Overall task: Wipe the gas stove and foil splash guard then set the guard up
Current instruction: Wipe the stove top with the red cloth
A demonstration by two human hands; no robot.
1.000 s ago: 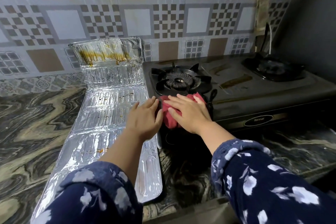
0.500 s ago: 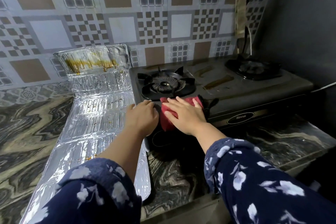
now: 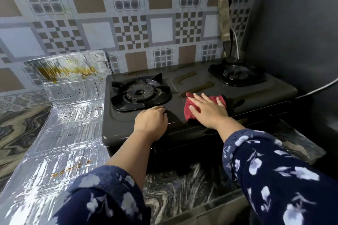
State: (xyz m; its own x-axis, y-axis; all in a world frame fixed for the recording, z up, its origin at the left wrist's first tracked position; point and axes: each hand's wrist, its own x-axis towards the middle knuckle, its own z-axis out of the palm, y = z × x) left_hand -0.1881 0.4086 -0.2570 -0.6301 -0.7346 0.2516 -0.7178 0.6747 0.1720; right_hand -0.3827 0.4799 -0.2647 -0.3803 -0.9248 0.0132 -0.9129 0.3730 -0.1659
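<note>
A dark two-burner gas stove [image 3: 256, 95] stands on the marbled counter. My right hand [image 3: 208, 110] lies flat on a red cloth [image 3: 190, 110], pressing it onto the stove top between the burners. My left hand [image 3: 150, 121] rests on the stove's front left edge, fingers curled down, holding nothing I can see. The foil splash guard [image 3: 67, 133] lies unfolded flat on the counter left of the stove. Its far panel leans up against the wall with brown grease streaks [image 3: 69, 72].
The left burner grate [image 3: 140, 93] sits just beyond my left hand; the right burner [image 3: 236, 74] is at the back right. Brown smears [image 3: 197, 87] mark the stove top. A dark wall [image 3: 301, 33] closes the right side, with a cable [image 3: 318, 88] beside it.
My right hand has slid the red cloth rightwards from the front of the left burner to the stove's middle. My left hand has shifted from the foil's edge onto the stove's front.
</note>
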